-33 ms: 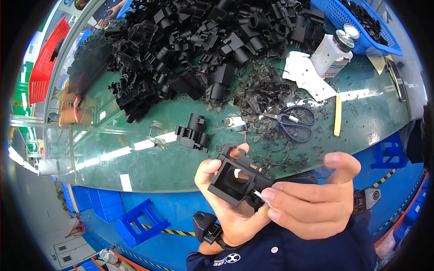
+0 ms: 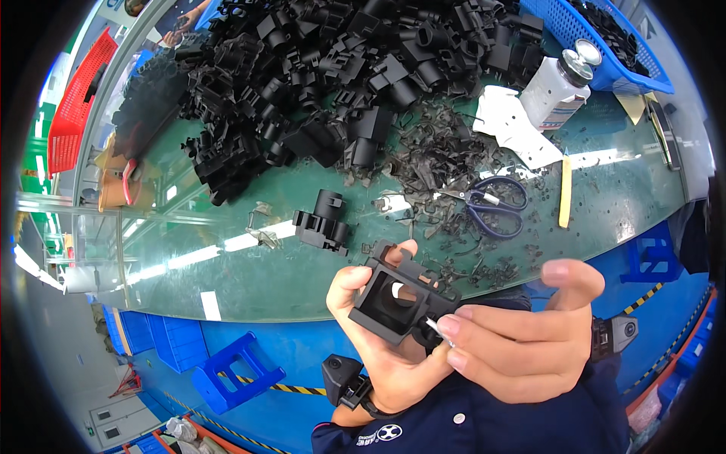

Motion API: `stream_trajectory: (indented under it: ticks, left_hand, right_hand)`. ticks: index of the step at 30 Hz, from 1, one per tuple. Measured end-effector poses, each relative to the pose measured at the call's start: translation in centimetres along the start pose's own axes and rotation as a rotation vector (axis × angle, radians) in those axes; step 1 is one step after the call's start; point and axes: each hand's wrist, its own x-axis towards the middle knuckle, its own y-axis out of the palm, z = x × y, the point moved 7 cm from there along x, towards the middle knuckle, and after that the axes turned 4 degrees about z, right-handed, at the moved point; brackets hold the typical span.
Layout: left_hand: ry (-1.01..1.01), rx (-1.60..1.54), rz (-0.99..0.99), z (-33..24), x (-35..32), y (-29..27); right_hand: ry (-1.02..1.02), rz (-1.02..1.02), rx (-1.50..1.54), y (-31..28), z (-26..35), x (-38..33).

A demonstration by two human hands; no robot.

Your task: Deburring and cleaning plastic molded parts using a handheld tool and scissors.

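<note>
My left hand [image 2: 382, 371] is closed around a black plastic housing [image 2: 378, 330], with its square opening facing me and a round hole deeper inside. My right hand [image 2: 522, 348] is at the housing's lower right corner. Its fingertips are pressed together on a thin, pale, pointed piece [image 2: 434, 327], whose tip touches or nearly touches the housing; its kind I cannot make out. One digit of that hand is lifted away. A similar black part [image 2: 324, 222] with a round tube stands on the green table [image 2: 249, 284] beyond my left hand.
A large heap of black plastic parts [image 2: 302, 83] covers the table's far side. Black scraps [image 2: 435, 147] lie around dark-handled scissors [image 2: 495, 200]. To the right are a yellow strip-like tool [image 2: 566, 193], a white cloth [image 2: 510, 125], a white bottle [image 2: 552, 94] and a blue basket [image 2: 635, 79].
</note>
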Motion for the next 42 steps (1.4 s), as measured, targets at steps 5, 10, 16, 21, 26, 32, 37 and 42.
stream_trajectory:
  ticks: [5,10,16,21,26,32,37,42]
  left_hand:
    - [-0.018,-0.006,0.051,-0.2,0.2,0.5]
    - [-0.072,0.059,0.015,-0.3,0.3,0.2]
    - [-0.036,0.027,0.035,-0.1,0.2,0.4]
    - [-0.019,0.039,0.045,-0.3,0.0,0.4]
    - [-0.024,0.075,0.029,-0.2,0.0,0.4]
    - [-0.038,0.094,0.102,-0.7,0.2,1.0]
    - [-0.046,0.078,0.111,-0.5,0.3,1.2]
    - [-0.04,0.039,0.119,-0.6,0.2,1.0]
  right_hand:
    - [-0.005,-0.084,-0.015,-0.5,-0.1,-0.2]
    - [0.078,-0.194,0.166,-0.9,-1.2,-0.5]
    - [0.05,-0.049,0.099,-0.2,-0.5,-0.5]
    - [-0.04,-0.015,-0.007,-0.3,0.0,-0.4]
    - [-0.104,0.044,-0.106,-0.2,0.6,0.3]
    - [0.085,-0.118,0.216,-0.6,-1.6,-0.9]
    - [0.164,-0.15,0.411,-0.9,-3.0,-1.5]
    - [0.026,-0.114,0.096,-0.9,-1.0,-0.6]
